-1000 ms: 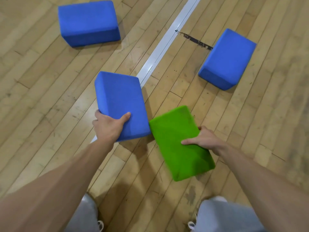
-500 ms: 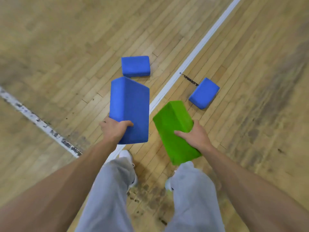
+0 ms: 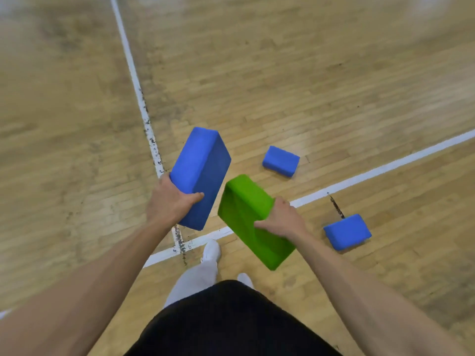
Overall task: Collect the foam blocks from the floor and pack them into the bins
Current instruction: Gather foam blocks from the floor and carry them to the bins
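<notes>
Standing on wooden gym floor (image 3: 308, 73), mid-collection; carry step in hand, by the look of it. Held in left grip (image 3: 171, 201): blue foam block (image 3: 198, 170), thumb across its near face, fingers wrapped behind, raised well off the floor and tilted. Held in right grip (image 3: 281, 219): green foam block (image 3: 246, 209), clasped at its near long edge, likewise lifted and slanted, just beside the blue one but apart from it. Lying on the floor: second blue block (image 3: 281, 161) beyond the white line (image 3: 385, 168), third blue block (image 3: 347, 232) on the near side of it, off to the right, well apart from the second. No bins in view; location unknown.

Judged next: turn to find the bins, walk both blocks over, lay them in flat to save room. Both grips full, so a return trip needed for the two blocks left behind. Possible risk: soft foam slipping from a one-edge hold if swung
</notes>
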### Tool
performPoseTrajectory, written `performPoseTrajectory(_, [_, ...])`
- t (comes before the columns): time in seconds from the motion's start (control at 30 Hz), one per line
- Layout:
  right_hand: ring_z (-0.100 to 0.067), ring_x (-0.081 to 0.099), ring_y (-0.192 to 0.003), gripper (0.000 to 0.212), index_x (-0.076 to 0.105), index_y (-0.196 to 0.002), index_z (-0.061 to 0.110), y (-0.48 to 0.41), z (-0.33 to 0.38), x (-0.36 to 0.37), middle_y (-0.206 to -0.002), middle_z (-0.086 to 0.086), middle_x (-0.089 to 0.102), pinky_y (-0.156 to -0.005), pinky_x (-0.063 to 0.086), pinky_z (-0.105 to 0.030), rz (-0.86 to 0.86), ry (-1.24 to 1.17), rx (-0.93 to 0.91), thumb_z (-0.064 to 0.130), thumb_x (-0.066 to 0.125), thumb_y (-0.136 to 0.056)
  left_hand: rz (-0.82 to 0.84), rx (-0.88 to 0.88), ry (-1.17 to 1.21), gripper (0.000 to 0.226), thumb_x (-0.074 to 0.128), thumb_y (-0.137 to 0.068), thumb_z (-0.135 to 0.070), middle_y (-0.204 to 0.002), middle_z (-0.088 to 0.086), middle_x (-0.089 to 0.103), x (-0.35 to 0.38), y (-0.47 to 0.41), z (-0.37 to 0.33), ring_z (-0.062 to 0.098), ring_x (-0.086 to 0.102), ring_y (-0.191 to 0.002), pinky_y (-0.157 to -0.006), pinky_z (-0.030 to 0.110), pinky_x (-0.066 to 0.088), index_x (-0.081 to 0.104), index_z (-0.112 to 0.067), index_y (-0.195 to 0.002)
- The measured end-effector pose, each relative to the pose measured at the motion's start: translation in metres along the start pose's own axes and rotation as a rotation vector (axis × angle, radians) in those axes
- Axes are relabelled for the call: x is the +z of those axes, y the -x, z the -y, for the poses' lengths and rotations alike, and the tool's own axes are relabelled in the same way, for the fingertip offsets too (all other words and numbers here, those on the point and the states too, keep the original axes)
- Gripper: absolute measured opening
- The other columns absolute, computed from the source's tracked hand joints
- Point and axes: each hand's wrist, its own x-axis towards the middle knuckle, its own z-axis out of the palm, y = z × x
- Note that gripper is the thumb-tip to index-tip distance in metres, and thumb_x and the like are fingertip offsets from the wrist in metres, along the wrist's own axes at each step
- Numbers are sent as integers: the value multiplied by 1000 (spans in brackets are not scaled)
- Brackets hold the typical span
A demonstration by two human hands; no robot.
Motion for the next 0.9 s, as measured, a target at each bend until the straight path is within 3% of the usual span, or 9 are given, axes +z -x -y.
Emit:
performPoseTrajectory(0.13, [-34, 52, -120, 85, 37, -128, 5, 20, 54, -2, -130, -16, 51, -93, 44, -40, -23, 53, -227, 56, 73, -71, -186, -140, 84, 77, 79, -56, -51, -112, -3, 57, -47, 41, 48, 24, 59, -94, -77, 43, 52, 48, -22, -120])
performPoseTrajectory(0.3, [-32, 51, -117, 104, 33, -132, 9, 51, 126, 16, -130, -13, 47, -95, 47, -45, 143, 194, -472, 57, 85, -56, -400, -381, 183, 77, 80, -57, -51, -112, 1, 57, -94, 115, 128, 27, 58, -96, -80, 44, 52, 50, -17, -120])
performPoseTrajectory(0.43, [-30, 50, -114, 95, 31, -135, 12, 82, 178, 60, -129, -12, 45, -95, 49, -47, 258, 401, -640, 45, 83, -64, -539, -579, 286, 75, 79, -57, -52, -110, 1, 57, -116, 181, 197, 27, 59, -93, -77, 44, 54, 49, -18, -117])
performPoseTrajectory(0.57, [-25, 55, -104, 87, 36, -133, 11, 140, 229, 131, -121, -9, 50, -88, 54, -43, 308, 497, -799, 49, 79, -67, -655, -799, 374, 78, 80, -56, -54, -112, 2, 58, -123, 266, 279, 27, 60, -95, -80, 45, 53, 50, -17, -118])
performPoseTrajectory(0.73, [-27, 53, -112, 92, 33, -137, 11, 247, 280, 245, -129, -11, 50, -93, 50, -44, 296, 595, -1069, 54, 77, -68, -732, -1081, 470, 72, 81, -59, -49, -111, 2, 58, -115, 386, 382, 29, 59, -97, -76, 36, 46, 49, -17, -115])
performPoseTrajectory(0.9, [-28, 53, -115, 94, 34, -138, 11, 388, 318, 372, -129, -11, 50, -94, 49, -44, 357, 686, -1226, 54, 78, -66, -858, -1252, 612, 71, 80, -54, -51, -106, 1, 60, -123, 509, 486, 28, 61, -91, -76, 38, 51, 51, -19, -110])
